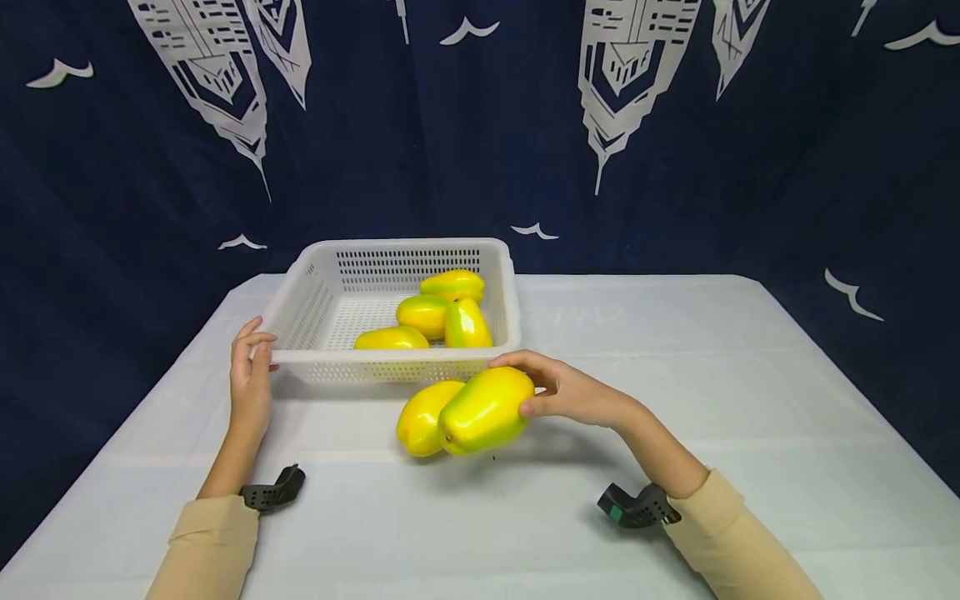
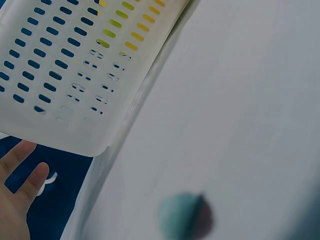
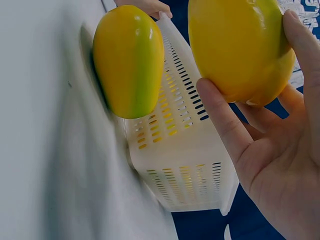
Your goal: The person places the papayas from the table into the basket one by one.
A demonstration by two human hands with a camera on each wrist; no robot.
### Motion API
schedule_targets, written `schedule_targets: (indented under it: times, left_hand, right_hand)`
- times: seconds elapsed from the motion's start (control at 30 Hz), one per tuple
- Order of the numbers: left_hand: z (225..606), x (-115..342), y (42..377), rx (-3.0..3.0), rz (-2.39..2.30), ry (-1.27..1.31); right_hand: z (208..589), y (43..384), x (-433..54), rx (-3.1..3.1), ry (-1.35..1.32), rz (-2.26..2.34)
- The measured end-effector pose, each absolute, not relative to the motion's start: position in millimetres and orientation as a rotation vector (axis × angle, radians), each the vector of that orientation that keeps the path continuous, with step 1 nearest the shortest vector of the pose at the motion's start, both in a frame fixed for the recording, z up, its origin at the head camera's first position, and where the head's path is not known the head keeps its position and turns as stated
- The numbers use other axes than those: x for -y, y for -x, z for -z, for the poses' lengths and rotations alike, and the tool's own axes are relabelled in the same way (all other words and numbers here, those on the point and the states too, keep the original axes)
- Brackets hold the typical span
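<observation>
My right hand (image 1: 573,396) holds a yellow-green papaya (image 1: 487,412) between thumb and fingers, just in front of the white basket. In the right wrist view, the fingers curve around this papaya (image 3: 240,50). Another papaya (image 1: 426,421) lies on the table beside it, partly hidden by the held one in the head view. My left hand (image 1: 251,375) rests against the front left corner of the basket (image 1: 390,357), fingers loosely extended. The left wrist view shows only part of that hand (image 2: 12,205), at the basket's edge.
Several papayas (image 1: 467,323) lie inside the basket, mostly toward its right side and front. A white cloth covers the table (image 1: 675,333). Behind it hangs a dark blue curtain (image 1: 450,150) with white prints. Black wrist devices (image 1: 637,507) sit on both forearms.
</observation>
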State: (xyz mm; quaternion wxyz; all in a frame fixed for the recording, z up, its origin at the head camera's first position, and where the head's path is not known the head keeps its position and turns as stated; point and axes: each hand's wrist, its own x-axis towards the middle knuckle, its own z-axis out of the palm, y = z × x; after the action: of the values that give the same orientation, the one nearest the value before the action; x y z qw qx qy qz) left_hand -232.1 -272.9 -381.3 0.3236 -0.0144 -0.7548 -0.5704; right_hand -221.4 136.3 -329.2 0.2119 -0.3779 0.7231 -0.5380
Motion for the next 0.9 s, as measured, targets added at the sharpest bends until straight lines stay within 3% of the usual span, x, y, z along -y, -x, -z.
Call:
schedule_targets:
  times: [0.9]
  left_hand:
    - [381, 273, 234, 1.978, 1.495, 0.027]
  right_hand:
    - [330, 235, -137, -2.223, 0.703, 2.054]
